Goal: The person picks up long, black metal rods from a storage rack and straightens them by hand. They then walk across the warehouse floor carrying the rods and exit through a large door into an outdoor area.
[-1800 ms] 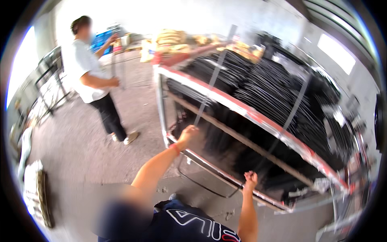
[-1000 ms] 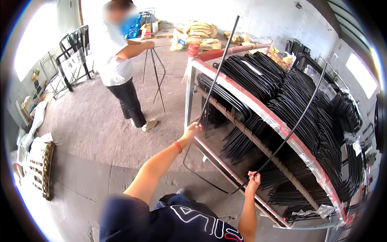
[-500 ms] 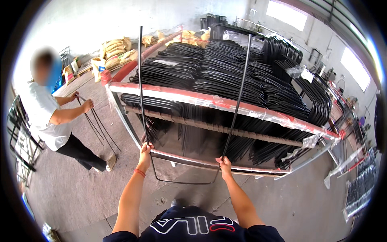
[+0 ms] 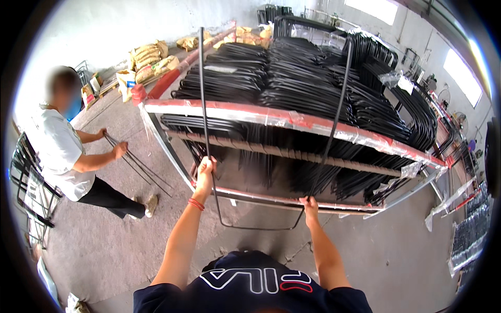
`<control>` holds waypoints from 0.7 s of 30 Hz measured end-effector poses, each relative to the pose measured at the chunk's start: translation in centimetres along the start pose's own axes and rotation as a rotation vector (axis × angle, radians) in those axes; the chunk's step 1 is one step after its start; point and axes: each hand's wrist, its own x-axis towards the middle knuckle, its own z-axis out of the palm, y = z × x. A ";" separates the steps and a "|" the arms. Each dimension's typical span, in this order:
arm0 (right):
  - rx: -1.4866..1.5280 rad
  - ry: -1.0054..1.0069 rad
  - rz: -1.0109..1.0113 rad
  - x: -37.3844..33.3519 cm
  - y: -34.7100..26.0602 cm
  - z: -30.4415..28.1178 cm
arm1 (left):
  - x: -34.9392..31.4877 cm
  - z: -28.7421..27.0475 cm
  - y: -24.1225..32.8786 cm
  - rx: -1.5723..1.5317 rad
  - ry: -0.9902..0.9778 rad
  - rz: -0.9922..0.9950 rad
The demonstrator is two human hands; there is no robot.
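A black U-shaped metal tube frame (image 4: 261, 228) stands in front of me, its crossbar low and its two long legs pointing up. My left hand (image 4: 205, 169) is closed around the left leg. Lower down, my right hand (image 4: 310, 204) grips the right leg close to the bend. Beyond the frame is a large metal rack (image 4: 250, 116) with red and clear wrapping on its rails. Stacked black bent tubes (image 4: 308, 78) fill it in rows, and the raised legs overlap them in my view.
On the left a person in a white shirt (image 4: 60, 151) holds several thin dark rods (image 4: 138, 164). Yellow sacks (image 4: 148, 60) lie by the far wall. Black metal frames (image 4: 32, 182) stand at the left edge, and wrapped dark pieces (image 4: 469, 235) are stacked at right.
The frame and both my hands have shifted right, with my left hand now higher on its leg. The other person's rods have swung slightly to the right.
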 end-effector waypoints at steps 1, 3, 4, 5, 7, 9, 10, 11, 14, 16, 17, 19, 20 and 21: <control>-0.003 -0.006 0.013 -0.2 -0.2 -0.2 | 0.2 0.3 -0.2 -0.007 0.004 -0.036; -0.038 -0.009 -0.049 0.2 -0.5 0.2 | 0.9 0.4 -0.4 -0.048 -0.023 -0.048; -0.044 -0.018 -0.070 0.4 -0.7 0.4 | 1.0 0.4 -0.3 -0.044 -0.034 -0.048; -0.050 -0.028 -0.090 0.8 -1.1 0.5 | 1.2 0.5 -0.3 -0.039 -0.045 -0.048; 0.017 -0.048 -0.098 0.8 -1.0 0.5 | 1.5 0.4 -1.1 -0.094 -0.073 -0.042; -0.012 -0.058 -0.024 0.5 -1.1 0.1 | 1.5 0.2 -1.6 -0.124 -0.075 -0.085; -0.021 -0.045 -0.036 0.4 -0.9 0.0 | 1.7 0.0 -2.0 -0.126 -0.076 -0.082; -0.030 -0.032 -0.047 0.4 -0.6 0.1 | 1.9 -0.3 -2.3 -0.135 -0.094 -0.081; -0.081 0.002 -0.060 0.0 -0.4 -0.6 | 1.9 0.9 -1.2 -0.151 -0.114 -0.047; -0.146 0.038 -0.093 0.0 -0.7 -0.1 | 2.0 1.1 -0.1 -0.121 -0.124 0.005; -0.108 0.046 -0.097 -0.1 -1.0 -0.1 | 2.1 1.3 0.3 -0.116 -0.140 0.042; -0.138 0.047 -0.178 0.0 -0.2 -1.0 | 2.3 2.6 1.9 -0.026 -0.128 0.108; -0.148 0.048 -0.203 -0.1 0.4 -1.5 | 2.2 3.1 2.4 -0.014 -0.122 0.123; -0.159 0.043 -0.224 -0.4 0.8 -1.9 | 2.0 3.6 2.9 0.001 -0.110 0.135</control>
